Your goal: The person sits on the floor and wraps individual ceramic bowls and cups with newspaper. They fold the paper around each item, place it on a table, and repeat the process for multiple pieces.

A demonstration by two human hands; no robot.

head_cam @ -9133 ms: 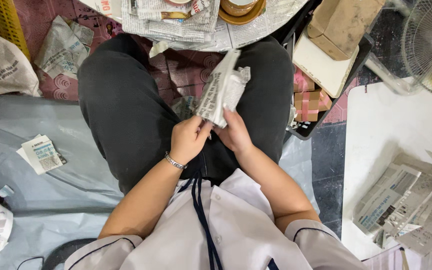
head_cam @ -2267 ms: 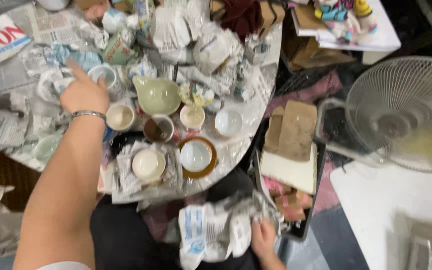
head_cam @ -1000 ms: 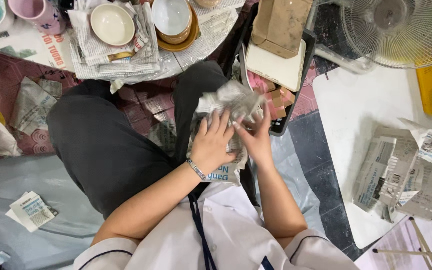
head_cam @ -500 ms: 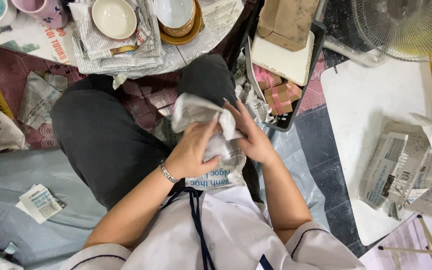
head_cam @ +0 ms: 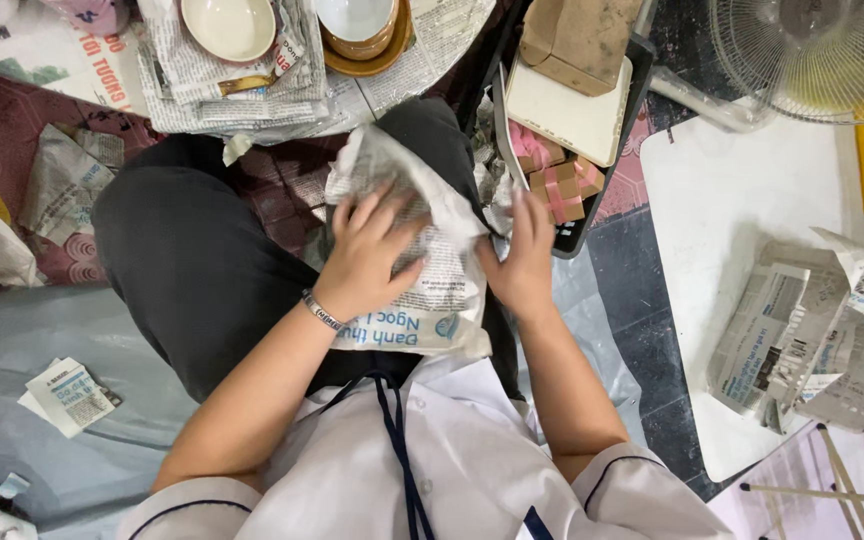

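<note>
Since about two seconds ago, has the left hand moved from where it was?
Yes. The left hand was stretched out over the bowls on the round table; it has come back to the lap and presses the newspaper bundle beside the right hand.

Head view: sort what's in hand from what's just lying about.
In hand:
newspaper bundle on the lap
left hand pressing on it
right hand at its edge

Lying about:
bowls on newspaper
fan
crumpled newspapers
cardboard box
</note>
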